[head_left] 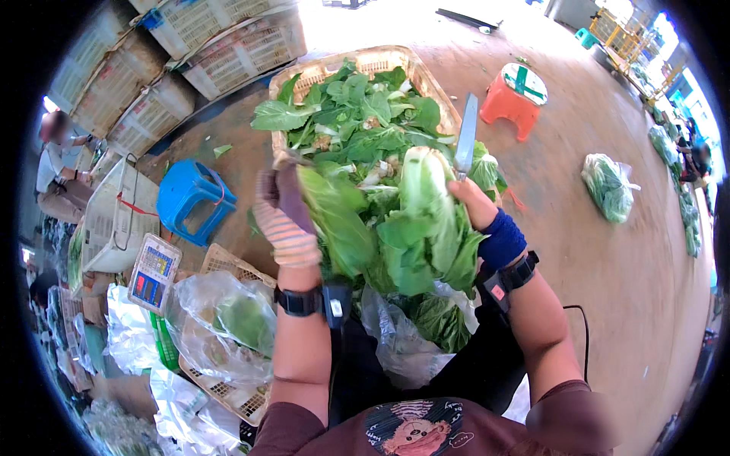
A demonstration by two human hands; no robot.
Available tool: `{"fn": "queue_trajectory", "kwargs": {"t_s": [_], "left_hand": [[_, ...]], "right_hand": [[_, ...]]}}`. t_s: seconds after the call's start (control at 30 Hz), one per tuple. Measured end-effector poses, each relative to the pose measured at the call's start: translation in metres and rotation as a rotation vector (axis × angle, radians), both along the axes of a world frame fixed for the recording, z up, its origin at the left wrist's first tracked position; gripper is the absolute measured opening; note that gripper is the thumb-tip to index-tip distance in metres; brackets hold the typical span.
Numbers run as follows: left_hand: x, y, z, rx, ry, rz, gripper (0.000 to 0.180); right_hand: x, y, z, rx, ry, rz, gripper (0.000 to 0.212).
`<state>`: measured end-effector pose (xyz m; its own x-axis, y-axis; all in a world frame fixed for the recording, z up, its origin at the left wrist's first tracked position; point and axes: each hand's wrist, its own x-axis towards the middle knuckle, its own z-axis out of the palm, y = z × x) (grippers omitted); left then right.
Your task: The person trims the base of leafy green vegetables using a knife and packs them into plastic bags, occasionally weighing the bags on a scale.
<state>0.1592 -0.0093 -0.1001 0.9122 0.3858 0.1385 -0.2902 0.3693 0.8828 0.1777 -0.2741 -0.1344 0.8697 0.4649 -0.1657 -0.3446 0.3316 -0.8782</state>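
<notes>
Left hand (287, 216): striped glove, closed on a blurred green leaf (333, 216)
Right hand (474, 202): bare, gripping a knife (467, 135), blade upward
Leafy head (426, 186): upright between the hands, against the right thumb
Crate (401, 55): beyond the hands, heaped with loose greens (365, 114)
Floor seating: blue stool (181, 199) left, orange stool (511, 105) right

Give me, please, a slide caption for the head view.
Gloved left hand at a blurred leaf, right hand with knife and leafy head, before a crate heaped with greens.

Smooth metal knife (467, 135), knit glove (295, 245), glossy plastic bag (199, 305)
</notes>
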Motion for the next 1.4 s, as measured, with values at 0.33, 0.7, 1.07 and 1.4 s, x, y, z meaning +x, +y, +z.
{"fn": "queue_trajectory", "kwargs": {"t_s": [0.33, 0.7, 1.07, 1.4], "left_hand": [[-0.012, -0.046, -0.023, 0.063, -0.014, -0.334, 0.061], [-0.030, -0.056, -0.009, -0.621, 0.253, -0.781, 0.049], [-0.037, -0.073, -0.024, -0.312, 0.187, -0.682, 0.044], [-0.036, -0.075, -0.026, -0.322, 0.353, -0.905, 0.047]], "right_hand": [[-0.013, 0.010, 0.031, 0.257, 0.205, -0.059, 0.042], [0.011, 0.029, 0.039, -0.673, -0.534, -0.401, 0.033], [-0.013, 0.037, 0.053, -0.831, -0.809, -0.350, 0.040], [-0.019, 0.010, 0.073, -0.976, -0.930, -0.163, 0.042]]}}
